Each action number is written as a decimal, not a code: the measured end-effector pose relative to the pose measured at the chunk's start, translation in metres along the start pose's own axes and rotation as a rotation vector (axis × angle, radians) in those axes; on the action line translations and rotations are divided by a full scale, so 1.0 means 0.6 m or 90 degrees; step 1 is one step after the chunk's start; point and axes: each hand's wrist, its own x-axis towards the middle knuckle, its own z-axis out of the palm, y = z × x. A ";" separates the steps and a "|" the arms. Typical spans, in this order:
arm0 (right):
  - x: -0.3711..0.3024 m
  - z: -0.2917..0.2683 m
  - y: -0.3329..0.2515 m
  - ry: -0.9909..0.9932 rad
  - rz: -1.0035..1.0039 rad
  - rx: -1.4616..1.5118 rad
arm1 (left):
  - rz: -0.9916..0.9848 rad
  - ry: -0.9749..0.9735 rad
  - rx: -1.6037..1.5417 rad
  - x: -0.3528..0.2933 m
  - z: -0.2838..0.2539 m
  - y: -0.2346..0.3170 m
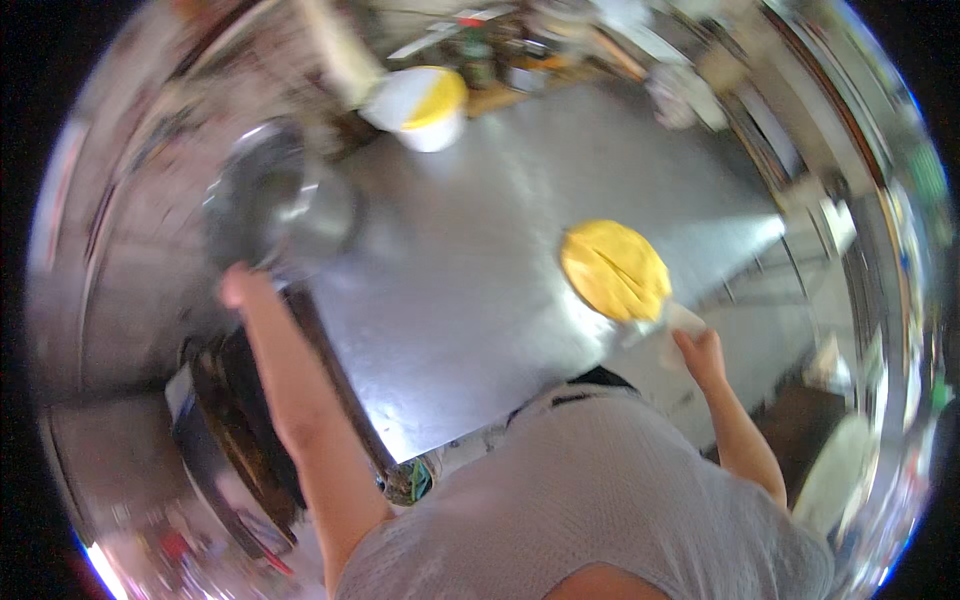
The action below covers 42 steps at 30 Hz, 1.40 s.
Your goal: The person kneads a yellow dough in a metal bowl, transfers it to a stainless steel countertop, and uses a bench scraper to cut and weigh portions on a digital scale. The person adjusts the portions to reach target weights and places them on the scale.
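My left hand (236, 286) reaches out to the far left, its fingers closed on the near rim of a large metal bowl (335, 215). The bowl hangs tilted at the left edge of a steel worktable (450, 330) and is smeared by motion. On the table's right part lies a round, flat mass of yellow dough (612, 270) with creases across its top. Close beside the dough, at the table's near right edge, my right hand (703, 352) is closed on a pale, flat scraper (684, 320).
A white tub with a yellow-and-white lid (428, 105) stands at the table's far left. Behind it are bottles (478, 55) and other blurred items along the back edge. A plastic bag (675, 95) lies at the far right. Dark round-edged items (235, 400) stand below, left of the table.
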 end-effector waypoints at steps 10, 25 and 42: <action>0.003 0.068 0.205 0.100 0.210 0.310 | -0.084 0.161 -1.069 -0.127 -0.078 0.069; 0.261 0.135 -0.026 0.016 0.100 -0.059 | 0.519 -0.157 -0.806 -0.833 0.062 0.224; 0.365 -0.124 0.233 -0.070 0.054 0.179 | 0.926 0.003 -0.291 -0.963 -0.019 0.597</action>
